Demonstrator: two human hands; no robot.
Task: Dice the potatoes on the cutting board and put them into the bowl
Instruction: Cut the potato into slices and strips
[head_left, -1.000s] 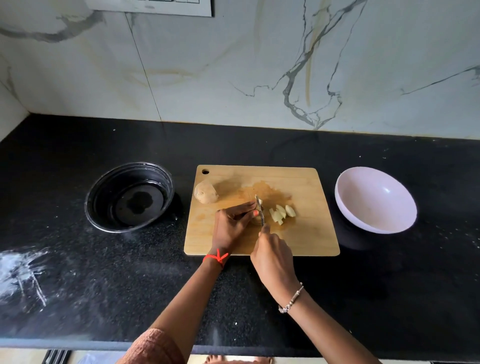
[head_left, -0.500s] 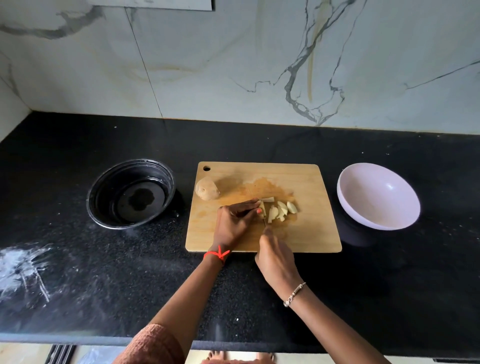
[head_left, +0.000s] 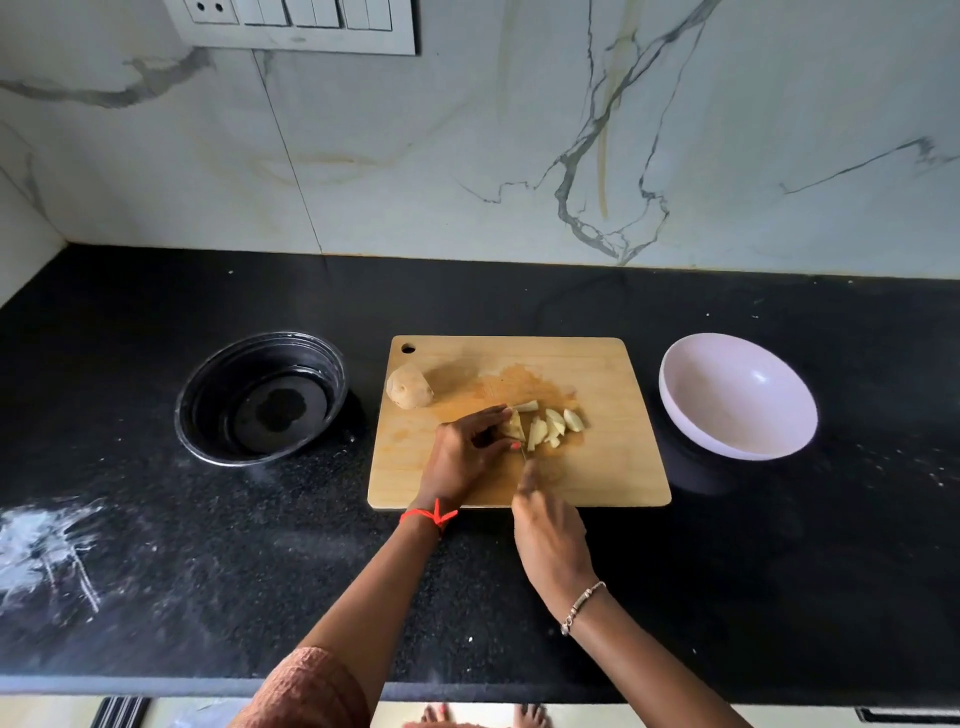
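Water sits in a black bowl (head_left: 262, 397) at the table's (head_left: 156, 545) left. On the board (head_left: 613, 467), a whole potato (head_left: 409, 386) lies far left. Left hand (head_left: 464, 454) pins a potato piece (head_left: 513, 427), fingers curled; right hand (head_left: 550, 538) is clenched on a knife (head_left: 523, 454), blade barely visible. Cut pieces (head_left: 556, 425) lie just right. White bowl (head_left: 737, 397) stands empty.

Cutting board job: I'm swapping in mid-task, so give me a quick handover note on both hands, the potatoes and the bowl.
Left hand: pressing down the potato piece being cut.
Right hand: grip closed on the knife, mostly hidden.
Cutting board: cut pieces right of the knife; one whole potato at its far left.
Pink bowl, right of the board: empty. Black bowl on the left.
Done: part of one potato cut.
Left: finish it, dice the whole potato, move everything into the bowl.
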